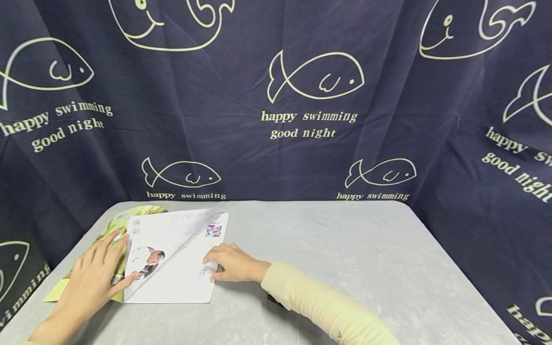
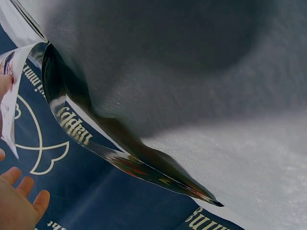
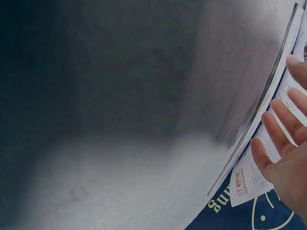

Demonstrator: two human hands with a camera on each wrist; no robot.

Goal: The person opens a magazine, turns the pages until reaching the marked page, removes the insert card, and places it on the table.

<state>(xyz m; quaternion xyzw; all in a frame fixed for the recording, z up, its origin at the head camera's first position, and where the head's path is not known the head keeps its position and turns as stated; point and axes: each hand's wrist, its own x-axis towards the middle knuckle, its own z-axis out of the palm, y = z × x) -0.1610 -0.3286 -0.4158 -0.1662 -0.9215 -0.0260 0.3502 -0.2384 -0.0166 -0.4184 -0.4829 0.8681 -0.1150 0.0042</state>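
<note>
An open magazine (image 1: 185,278) lies at the left of the table. One of its white pages (image 1: 157,227), with a round photo of a person, is lifted and slants across the spread. My left hand (image 1: 92,268) spreads over the green left side, its thumb at that page's edge. In the left wrist view, the green side curves up off the table, near the fingers (image 2: 41,203). My right hand (image 1: 235,263) rests at the magazine's right edge, thumb and fingers apart. The right wrist view shows this hand's fingers (image 3: 278,127) extended over the pages.
The grey table (image 1: 336,249) extends to the right of the magazine. A dark blue curtain (image 1: 241,143) with fish drawings and lettering hangs behind and along both sides. Something small and black (image 1: 274,301) shows under the right sleeve.
</note>
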